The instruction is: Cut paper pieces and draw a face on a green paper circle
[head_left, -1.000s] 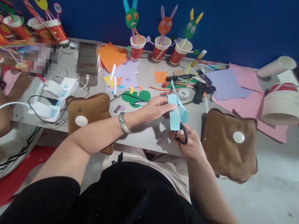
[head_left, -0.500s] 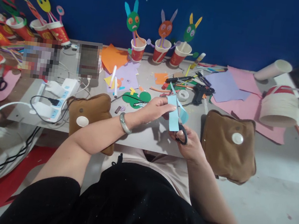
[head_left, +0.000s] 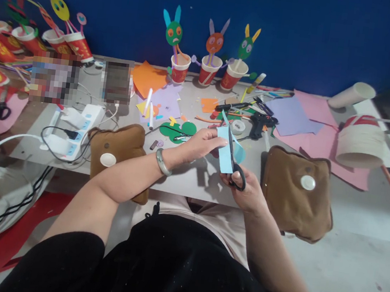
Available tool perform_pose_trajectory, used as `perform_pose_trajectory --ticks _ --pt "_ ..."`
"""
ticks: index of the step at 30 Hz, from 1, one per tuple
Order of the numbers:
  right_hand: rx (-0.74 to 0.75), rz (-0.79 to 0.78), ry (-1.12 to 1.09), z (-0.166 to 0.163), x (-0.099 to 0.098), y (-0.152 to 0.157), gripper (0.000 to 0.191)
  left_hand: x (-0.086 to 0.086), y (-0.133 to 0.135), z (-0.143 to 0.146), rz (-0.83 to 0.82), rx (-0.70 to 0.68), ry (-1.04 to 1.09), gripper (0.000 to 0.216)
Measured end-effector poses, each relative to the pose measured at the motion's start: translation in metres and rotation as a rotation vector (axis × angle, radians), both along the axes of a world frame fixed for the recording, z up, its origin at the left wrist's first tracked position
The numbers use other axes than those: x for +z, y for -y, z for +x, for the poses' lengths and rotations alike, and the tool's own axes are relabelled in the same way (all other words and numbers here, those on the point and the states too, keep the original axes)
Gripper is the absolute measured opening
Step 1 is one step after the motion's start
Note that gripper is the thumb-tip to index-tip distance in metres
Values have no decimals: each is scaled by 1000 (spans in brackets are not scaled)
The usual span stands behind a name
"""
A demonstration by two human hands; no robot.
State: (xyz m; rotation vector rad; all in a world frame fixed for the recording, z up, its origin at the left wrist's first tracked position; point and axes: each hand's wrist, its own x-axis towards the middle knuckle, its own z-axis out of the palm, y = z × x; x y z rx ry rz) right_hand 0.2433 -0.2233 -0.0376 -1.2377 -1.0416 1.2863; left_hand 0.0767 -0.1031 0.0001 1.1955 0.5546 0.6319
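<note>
A strip of light blue paper (head_left: 227,157) is pinched in my left hand (head_left: 206,143), thumb on top. My right hand (head_left: 246,190) is closed round the black handles of a pair of scissors (head_left: 238,177), whose blades lie along the right edge of the paper. A narrower blue piece curls away to the right of the blades. Both hands are above the front of the grey table (head_left: 191,178). Green paper shapes (head_left: 186,130) lie just beyond my left hand. Part of my right fingers is hidden by the paper and handles.
Red paper cups with paper bunny-like figures (head_left: 209,69) stand along the blue wall. A black glue gun (head_left: 260,121) and a tape roll (head_left: 237,126) lie beyond my hands. Brown pouches (head_left: 294,205) sit at both sides. A power strip (head_left: 85,125) with cables is at left.
The scissor blades have closed further along the blue paper, and the handles have come closer together. My left hand keeps its pinch in nearly the same place. The view has shifted slightly.
</note>
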Motion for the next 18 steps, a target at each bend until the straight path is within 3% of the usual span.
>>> perform_pose_trajectory --ticks 18 --pt "7 12 74 1 4 -1 75 9 3 1 -40 27 -28 36"
